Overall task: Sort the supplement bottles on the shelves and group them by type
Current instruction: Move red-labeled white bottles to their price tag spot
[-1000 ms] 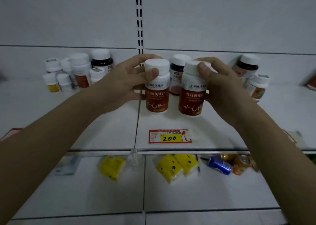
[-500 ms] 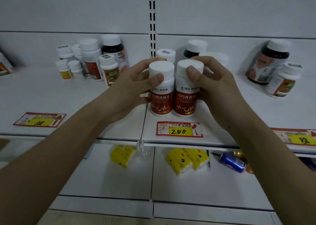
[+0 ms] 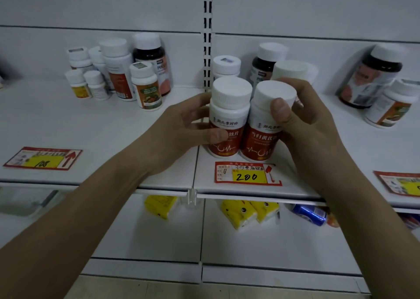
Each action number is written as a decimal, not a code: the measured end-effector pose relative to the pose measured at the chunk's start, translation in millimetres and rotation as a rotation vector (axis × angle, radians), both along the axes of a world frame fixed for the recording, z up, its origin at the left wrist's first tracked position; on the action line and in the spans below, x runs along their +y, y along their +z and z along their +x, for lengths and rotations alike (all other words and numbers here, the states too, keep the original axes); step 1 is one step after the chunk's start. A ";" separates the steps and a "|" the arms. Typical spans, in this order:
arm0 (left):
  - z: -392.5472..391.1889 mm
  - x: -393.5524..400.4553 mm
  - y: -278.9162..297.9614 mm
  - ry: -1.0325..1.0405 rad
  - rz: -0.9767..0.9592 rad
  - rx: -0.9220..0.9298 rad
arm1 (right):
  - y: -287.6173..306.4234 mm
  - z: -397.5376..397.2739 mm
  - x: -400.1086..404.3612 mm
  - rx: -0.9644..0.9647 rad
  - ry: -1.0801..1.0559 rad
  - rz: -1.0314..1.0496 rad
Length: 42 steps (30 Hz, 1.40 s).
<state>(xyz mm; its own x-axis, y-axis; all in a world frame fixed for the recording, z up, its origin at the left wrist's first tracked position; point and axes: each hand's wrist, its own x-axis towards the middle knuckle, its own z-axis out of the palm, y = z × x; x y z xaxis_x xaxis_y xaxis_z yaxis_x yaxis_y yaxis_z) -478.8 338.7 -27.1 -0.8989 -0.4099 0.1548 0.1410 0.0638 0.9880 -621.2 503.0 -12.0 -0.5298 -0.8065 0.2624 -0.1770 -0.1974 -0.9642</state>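
Two white-capped plastic supplement bottles with red labels, left one (image 3: 228, 119) and right one (image 3: 264, 126), stand touching at frame centre on the white metal shelf (image 3: 113, 128), the left hand (image 3: 181, 130) and right hand (image 3: 304, 121) each gripping one; they look light, rigid, smooth, best held round the body.

Two bottles, left one (image 3: 228, 119) & right one (image 3: 264, 126): white caps & shoulders, red lower labels w/ white pulse line. Price tag (image 3: 247, 173) is seen red-edged w/ yellow field, black "200". Yellow packs (image 3: 248, 212) w/ black eye dots are noted below; can (image 3: 309, 214) blue.
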 end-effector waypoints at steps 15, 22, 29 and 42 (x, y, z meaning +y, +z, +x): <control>2.8 1.4 2.3 0.021 0.023 -0.016 | -1.5 5.0 0.5 0.068 0.019 -0.008; 2.8 -0.9 0.4 0.035 0.053 -0.016 | -0.9 5.6 2.2 0.070 0.014 -0.028; 7.5 3.2 5.3 0.033 0.061 -0.032 | 4.2 10.2 6.7 0.073 0.015 -0.028; 36.6 13.3 76.6 0.345 -0.376 -0.065 | 62.5 -13.4 22.7 0.367 -0.163 -0.040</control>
